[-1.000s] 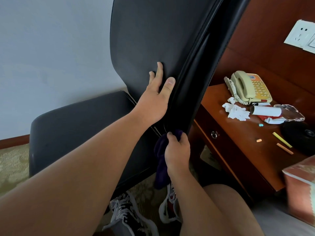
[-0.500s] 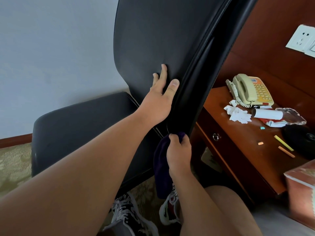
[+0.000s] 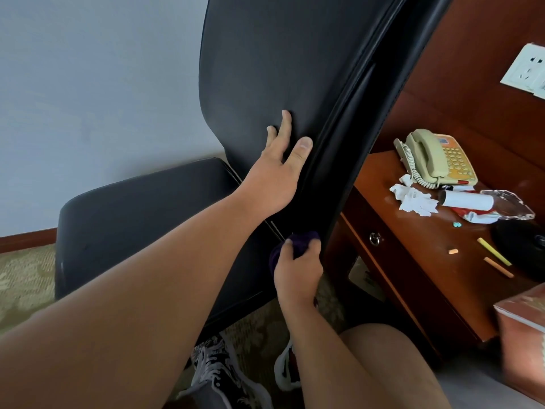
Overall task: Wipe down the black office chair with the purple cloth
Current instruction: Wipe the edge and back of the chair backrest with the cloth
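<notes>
The black office chair [image 3: 280, 54] fills the middle of the view, its backrest rising to the top edge and its seat [image 3: 141, 219] lying low on the left. My left hand [image 3: 280, 172] presses flat on the backrest's front face with straight fingers, the thumb along the side edge. Below it, my right hand [image 3: 298, 273] grips the bunched purple cloth [image 3: 300, 242] against the lower side edge of the backrest. Most of the cloth is hidden by that hand.
A brown wooden desk [image 3: 413, 261] stands close on the right with a beige telephone [image 3: 436, 157], crumpled tissue [image 3: 413, 199], a white roll and chalk sticks. A red box [image 3: 525, 335] sits at the right edge. My shoes [image 3: 218, 376] rest on patterned carpet below.
My right hand has bunched the cloth tighter against the backrest edge, so less of it hangs down. My left hand stays pressed on the backrest.
</notes>
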Demonstrator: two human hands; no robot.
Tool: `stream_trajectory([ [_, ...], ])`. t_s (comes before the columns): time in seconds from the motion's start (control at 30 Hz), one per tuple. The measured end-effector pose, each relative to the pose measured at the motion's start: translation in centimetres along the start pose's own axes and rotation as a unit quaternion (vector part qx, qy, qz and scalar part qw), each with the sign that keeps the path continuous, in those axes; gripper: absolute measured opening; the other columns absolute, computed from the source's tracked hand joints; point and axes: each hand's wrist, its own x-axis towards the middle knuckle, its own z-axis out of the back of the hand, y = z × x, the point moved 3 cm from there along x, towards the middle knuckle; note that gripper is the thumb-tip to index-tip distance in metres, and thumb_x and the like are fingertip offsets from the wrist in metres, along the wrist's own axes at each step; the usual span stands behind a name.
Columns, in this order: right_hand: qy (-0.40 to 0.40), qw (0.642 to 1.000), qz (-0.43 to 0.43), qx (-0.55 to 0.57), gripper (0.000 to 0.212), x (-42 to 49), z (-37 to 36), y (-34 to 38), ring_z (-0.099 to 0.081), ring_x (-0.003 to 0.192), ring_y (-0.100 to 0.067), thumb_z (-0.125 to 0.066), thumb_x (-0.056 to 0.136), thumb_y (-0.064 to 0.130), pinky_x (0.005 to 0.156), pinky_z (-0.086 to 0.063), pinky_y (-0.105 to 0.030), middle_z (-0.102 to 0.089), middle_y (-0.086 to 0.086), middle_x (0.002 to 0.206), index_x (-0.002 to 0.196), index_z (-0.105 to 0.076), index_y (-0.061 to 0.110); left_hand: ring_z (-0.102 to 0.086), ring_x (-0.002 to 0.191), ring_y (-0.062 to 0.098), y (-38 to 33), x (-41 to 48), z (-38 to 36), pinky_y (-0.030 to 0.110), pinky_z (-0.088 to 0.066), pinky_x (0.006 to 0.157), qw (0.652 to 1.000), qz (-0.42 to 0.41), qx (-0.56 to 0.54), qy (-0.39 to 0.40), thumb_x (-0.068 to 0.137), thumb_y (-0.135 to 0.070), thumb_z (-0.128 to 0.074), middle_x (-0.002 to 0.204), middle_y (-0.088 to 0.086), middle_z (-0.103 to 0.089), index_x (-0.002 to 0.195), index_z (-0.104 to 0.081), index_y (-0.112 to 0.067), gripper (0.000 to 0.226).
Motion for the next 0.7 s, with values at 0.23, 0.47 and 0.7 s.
stream_trajectory([
  [0.23,-0.009,0.993,-0.021,0.112,0.01,-1.0,-1.1,0.8,-0.064,0.076,-0.006,-0.06,0.101,0.032,0.063,-0.049,-0.02,-0.064,0.009,0.091,0.101,-0.052,0.027,-0.004,0.155,0.019,-0.2,0.2,0.1,0.044,-0.009,0.125,1.0,0.012,0.003,0.0,0.101,-0.062,-0.032,0.167,-0.008,0.009,0.153,0.004,-0.054,0.064],
  [0.47,-0.014,0.955,0.289,-0.07,0.019,-0.4,-0.5,4.8,-0.065,0.067,-0.022,-0.062,0.092,0.037,0.054,-0.054,-0.036,-0.066,0.003,0.079,0.094,-0.045,0.029,-0.004,0.155,0.02,0.0,0.6,0.0,0.046,-0.011,0.125,1.0,0.01,-0.002,0.006,0.101,-0.061,-0.033,0.167,-0.01,0.009,0.153,0.003,-0.055,0.063],
  [0.7,-0.029,0.991,0.108,-0.07,0.019,-0.2,0.0,1.2,-0.066,0.068,-0.018,-0.068,0.093,0.03,0.065,-0.06,-0.042,-0.063,0.01,0.076,0.1,-0.05,0.03,-0.016,0.153,0.016,0.1,0.7,0.4,0.026,-0.027,0.117,1.0,0.003,-0.009,0.008,0.102,-0.059,-0.034,0.167,-0.011,0.006,0.153,0.001,-0.055,0.062],
])
